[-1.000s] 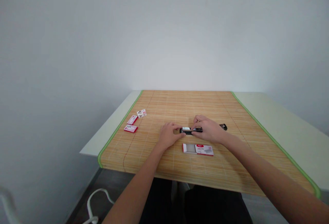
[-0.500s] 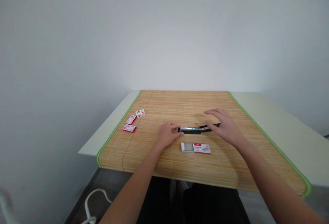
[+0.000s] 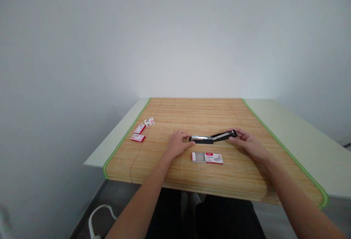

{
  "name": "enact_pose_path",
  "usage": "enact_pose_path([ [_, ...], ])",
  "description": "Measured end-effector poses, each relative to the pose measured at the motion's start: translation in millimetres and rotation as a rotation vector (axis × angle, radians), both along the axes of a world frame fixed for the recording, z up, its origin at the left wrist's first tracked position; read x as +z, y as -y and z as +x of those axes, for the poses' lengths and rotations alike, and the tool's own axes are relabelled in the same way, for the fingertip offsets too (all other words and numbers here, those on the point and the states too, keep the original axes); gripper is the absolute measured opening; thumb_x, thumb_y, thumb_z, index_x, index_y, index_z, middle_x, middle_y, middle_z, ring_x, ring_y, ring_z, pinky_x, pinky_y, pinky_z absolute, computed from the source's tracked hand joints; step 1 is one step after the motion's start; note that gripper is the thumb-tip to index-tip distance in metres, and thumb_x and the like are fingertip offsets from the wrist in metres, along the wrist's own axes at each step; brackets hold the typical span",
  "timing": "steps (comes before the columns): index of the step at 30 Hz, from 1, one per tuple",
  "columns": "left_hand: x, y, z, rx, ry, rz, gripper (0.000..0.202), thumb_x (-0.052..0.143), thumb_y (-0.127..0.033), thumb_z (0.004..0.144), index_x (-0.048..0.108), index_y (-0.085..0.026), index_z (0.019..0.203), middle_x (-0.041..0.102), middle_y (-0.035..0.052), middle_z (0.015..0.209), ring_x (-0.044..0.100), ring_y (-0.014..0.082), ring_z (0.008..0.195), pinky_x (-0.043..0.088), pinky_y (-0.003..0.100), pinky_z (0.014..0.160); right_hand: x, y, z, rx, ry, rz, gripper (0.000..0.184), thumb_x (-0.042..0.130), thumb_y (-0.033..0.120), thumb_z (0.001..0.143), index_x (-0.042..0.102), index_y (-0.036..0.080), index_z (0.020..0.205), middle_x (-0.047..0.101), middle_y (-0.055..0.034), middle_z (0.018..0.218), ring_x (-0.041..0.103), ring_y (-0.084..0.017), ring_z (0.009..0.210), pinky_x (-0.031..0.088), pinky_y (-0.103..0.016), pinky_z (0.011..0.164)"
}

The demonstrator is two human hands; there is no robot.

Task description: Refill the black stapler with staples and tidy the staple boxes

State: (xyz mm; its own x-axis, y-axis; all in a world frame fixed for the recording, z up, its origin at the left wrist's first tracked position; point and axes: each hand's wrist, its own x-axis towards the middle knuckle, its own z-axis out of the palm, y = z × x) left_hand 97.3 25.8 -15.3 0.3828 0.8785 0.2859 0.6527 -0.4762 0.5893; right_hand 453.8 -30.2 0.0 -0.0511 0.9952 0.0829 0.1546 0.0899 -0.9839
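The stapler (image 3: 212, 137) lies swung open near the middle of the bamboo mat (image 3: 246, 180), its metal tray flat on the left and its black top arm angled up to the right. The left hand (image 3: 177, 144) pinches the tray's left end with curled fingers; the right hand (image 3: 248, 144) holds the tip of the raised arm between fingertips. Just in front of the stapler, between the forearms, sits an open staple box (image 3: 207, 157), apart from both hands. Well off to the left, by the mat's green edge, lie three small boxes (image 3: 139, 133). The mat covers a pale table (image 3: 290, 122) against a white wall.
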Motion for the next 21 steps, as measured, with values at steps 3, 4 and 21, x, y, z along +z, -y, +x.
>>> enact_pose_path([
  [3,-0.6,0,0,-0.001,-0.006,0.005,0.039,0.077,-0.059,0.080,0.077,-0.031,0.107,0.070,0.0014,0.098,0.060,0.0231,0.097,0.043,0.035,0.087,17.3,-3,-4,0.057,0.049,0.046,0.055,0.082,0.056,0.076,0.067,0.028,0.121,0.072,-0.0076,0.126,0.066,-0.029,0.119,0.047,-0.049,0.114],
  [4,-0.8,-1,0,-0.002,-0.009,0.006,0.038,0.077,-0.058,0.081,0.077,-0.031,0.107,0.070,0.0014,0.098,0.060,0.0231,0.097,0.043,0.035,0.087,24.6,-5,-6,0.084,0.082,0.065,0.054,0.081,0.056,0.077,0.068,0.028,0.121,0.072,-0.0075,0.126,0.065,-0.029,0.121,0.046,-0.050,0.115],
  [21,5.9,2,1,0.012,-0.032,-0.001,0.035,0.077,-0.055,0.080,0.077,-0.031,0.106,0.071,0.0015,0.099,0.061,0.0241,0.099,0.044,0.037,0.088,83.3,-55,-108,0.517,0.832,0.412,0.020,0.067,0.040,0.090,0.074,0.022,0.097,0.071,-0.0061,0.093,0.063,-0.023,0.087,0.050,-0.037,0.080],
])
